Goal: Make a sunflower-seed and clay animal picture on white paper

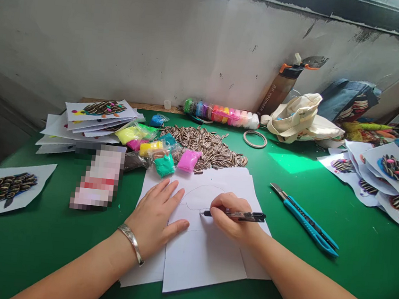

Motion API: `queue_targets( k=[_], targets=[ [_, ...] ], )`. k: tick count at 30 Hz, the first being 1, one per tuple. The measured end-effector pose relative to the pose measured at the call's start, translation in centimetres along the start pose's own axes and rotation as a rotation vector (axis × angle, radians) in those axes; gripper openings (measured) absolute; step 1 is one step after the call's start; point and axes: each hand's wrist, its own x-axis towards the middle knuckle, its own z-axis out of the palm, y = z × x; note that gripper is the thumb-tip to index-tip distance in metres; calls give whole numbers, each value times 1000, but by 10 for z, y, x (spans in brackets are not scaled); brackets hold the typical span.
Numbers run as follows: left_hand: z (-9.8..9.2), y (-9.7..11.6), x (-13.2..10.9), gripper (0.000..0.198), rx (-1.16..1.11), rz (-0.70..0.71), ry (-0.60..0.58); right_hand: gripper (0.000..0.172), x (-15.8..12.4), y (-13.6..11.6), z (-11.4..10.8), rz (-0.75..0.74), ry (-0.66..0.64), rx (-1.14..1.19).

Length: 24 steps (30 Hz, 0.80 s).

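Green tabletop (31, 255) below a scuffed wall (126, 32); right hand (230, 214) grips a black pen (238, 215), tip at a drawn curve (203, 185) on a white paper sheet (205, 259) (line faint). Left hand (155, 216) lies open, flat on the sheet. Blue utility knife (306, 220) right of the sheet; striped sunflower seeds (203, 147) beyond it.

The left hand (155, 216) lies flat on a stack of white paper (205, 264), and the right hand (230, 214) grips a black pen (249, 216), its tip at a drawn curve (194, 196). A blue utility knife (306, 222) lies nearby, striped sunflower seeds (203, 147) just beyond the paper.
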Motion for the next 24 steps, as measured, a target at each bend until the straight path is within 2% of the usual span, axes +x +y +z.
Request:
queue_targets(
  k=[5,9,13,19,24],
  targets=[
    [2,-1,-1,62,-10,9,27,12,1,1,-7,21,21,194],
    [1,-1,0,62,-14,3,17,13,0,7,-15,124,102,307],
    [1,0,0,63,7,-7,0,14,-3,12,-17,178,123,323],
    [1,-1,-1,65,34,-10,-18,15,-5,12,-15,165,173,260],
    [2,-2,-1,64,25,1,0,14,-4,13,-15,135,159,234]
  ],
)
